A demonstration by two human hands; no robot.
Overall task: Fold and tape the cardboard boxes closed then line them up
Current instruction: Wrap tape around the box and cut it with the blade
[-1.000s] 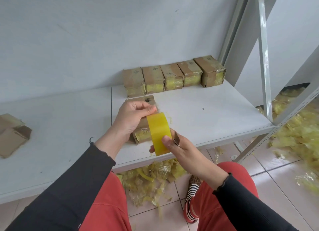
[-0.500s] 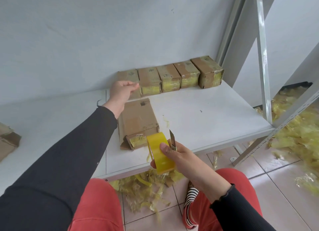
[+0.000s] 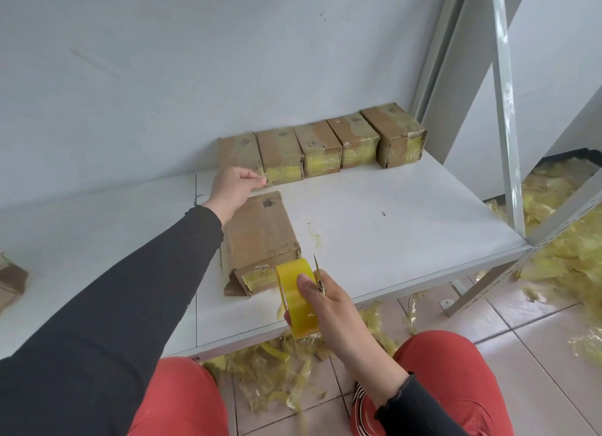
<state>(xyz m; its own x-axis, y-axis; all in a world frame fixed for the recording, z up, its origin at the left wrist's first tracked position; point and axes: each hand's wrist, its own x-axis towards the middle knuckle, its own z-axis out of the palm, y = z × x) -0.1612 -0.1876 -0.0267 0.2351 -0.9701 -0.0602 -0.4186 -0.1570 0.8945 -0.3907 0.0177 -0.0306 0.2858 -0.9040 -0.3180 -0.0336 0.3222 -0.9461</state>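
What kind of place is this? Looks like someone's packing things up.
Probably a small storeroom or packing corner: taped cardboard boxes lined up on a white metal shelf, a yellow tape roll in the right hand, and tape scraps littering the tiled floor.

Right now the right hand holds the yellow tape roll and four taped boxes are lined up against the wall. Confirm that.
Not quite: the head view shows five taped boxes lined up against the wall, not four. The right hand does hold the yellow tape roll.

Five taped cardboard boxes stood in a row against the wall; a sixth box lay nearer, beside a yellow tape roll.
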